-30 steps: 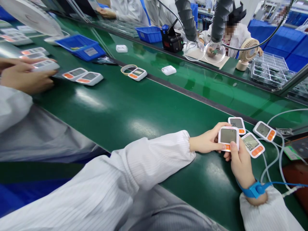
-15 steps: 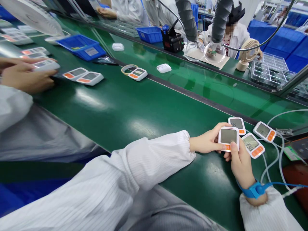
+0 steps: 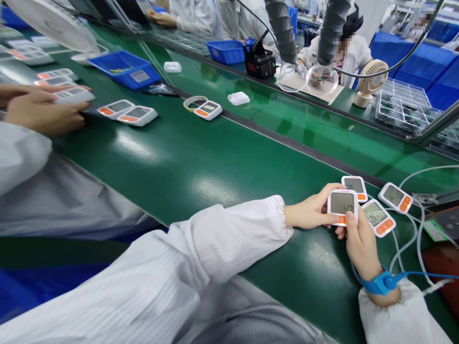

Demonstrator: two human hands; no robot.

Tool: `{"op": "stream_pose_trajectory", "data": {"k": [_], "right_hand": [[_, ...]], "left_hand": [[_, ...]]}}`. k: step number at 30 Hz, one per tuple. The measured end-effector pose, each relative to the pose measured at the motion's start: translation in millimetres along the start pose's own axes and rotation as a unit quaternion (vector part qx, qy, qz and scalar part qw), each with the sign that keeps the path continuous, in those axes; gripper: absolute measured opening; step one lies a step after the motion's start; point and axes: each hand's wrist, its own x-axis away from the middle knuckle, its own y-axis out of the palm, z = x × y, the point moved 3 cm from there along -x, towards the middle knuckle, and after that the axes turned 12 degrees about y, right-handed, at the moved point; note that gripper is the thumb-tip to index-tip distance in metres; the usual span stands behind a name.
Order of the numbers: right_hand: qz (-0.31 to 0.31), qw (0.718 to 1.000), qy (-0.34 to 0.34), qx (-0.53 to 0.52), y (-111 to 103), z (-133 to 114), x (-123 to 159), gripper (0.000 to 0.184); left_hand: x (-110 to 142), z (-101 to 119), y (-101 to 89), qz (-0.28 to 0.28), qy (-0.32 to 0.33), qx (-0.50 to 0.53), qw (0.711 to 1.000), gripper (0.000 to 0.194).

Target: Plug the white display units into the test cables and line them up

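Between both hands I hold a white handheld meter (image 3: 342, 204) with a grey screen and orange buttons; digits show on its screen. My left hand (image 3: 311, 210) grips its left side, the thumb at the lower edge by the buttons. My right hand (image 3: 362, 241), with a blue wrist strap (image 3: 382, 283), closes on the lower right, thumb by the orange buttons. Just beyond lie similar meters: one partly covered meter (image 3: 360, 185) behind the held one, one showing digits (image 3: 379, 217) beside my right fingers, and another meter (image 3: 395, 197) farther right.
White tubes (image 3: 418, 234) run across the green bench (image 3: 172, 167) at right. At left a co-worker's hands (image 3: 43, 112) hold another meter, near two meters (image 3: 138, 115) and a blue tray (image 3: 125, 69). White housings (image 3: 238, 98) lie on the strip beyond the dark rail.
Digits have appeared on the held meter's screen, which looked blank before. My hands keep nearly the same grip. The white housings beyond the rail have shifted left.
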Motion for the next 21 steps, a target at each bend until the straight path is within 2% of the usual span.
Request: {"op": "stream_pose_trajectory", "data": {"k": [3, 5, 9, 12, 16, 18, 21], "right_hand": [[0.010, 1.000, 0.000, 0.017, 0, 1, 0, 0.061], [0.012, 1.000, 0.003, 0.028, 1, 2, 0, 0.065], [0.010, 0.998, 0.006, 0.054, 0, 8, -2, 0.068], [0.006, 0.997, -0.009, 0.074, 1, 12, -5, 0.063], [0.012, 0.996, -0.035, 0.077, 3, 9, -9, 0.059], [0.038, 0.995, -0.053, 0.072, -2, 1, -6, 0.055], [0.101, 0.986, -0.089, 0.094, -23, -19, 14, 0.047]], "left_hand": [[-1, 5, -5.5, 0.029, 0.008, -0.131, 0.991, 0.056], [-1, 8, -10.1, 0.058, 0.009, -0.235, 0.970, 0.040], [-5, 10, -18.5, 0.102, 0.022, -0.344, 0.933, 0.035], [-15, 4, -31.4, 0.114, -0.002, -0.382, 0.917, 0.039], [-39, -7, -65.6, 0.161, -0.041, -0.358, 0.919, 0.048], [-52, -9, -86.3, 0.202, -0.036, -0.356, 0.911, 0.045], [-66, -11, -110.4, 0.236, -0.030, -0.371, 0.898, 0.040]]}}
